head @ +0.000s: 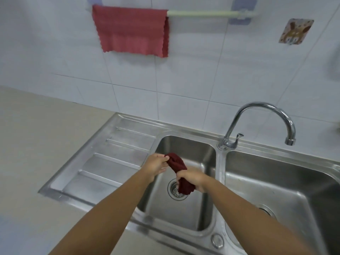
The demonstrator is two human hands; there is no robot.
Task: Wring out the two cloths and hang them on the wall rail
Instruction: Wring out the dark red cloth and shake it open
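A dark red wet cloth [177, 163] is twisted into a rope above the left sink basin [200, 150]. My left hand [156, 165] pinches its upper end. My right hand [193, 178] is closed around its lower part, and the cloth's tail hangs out below that fist, over the drain [174, 193]. A lighter red cloth [131, 31] hangs spread over the left part of the pale green wall rail [204, 13]. The right part of the rail is bare.
A chrome tap [257, 118] arches over the divider toward the right basin [276, 181]. A ribbed steel drainboard [110, 159] lies left of the basins, beside a beige counter [36, 144]. A rabbit-patterned hook [294, 31] is stuck on the white tiles.
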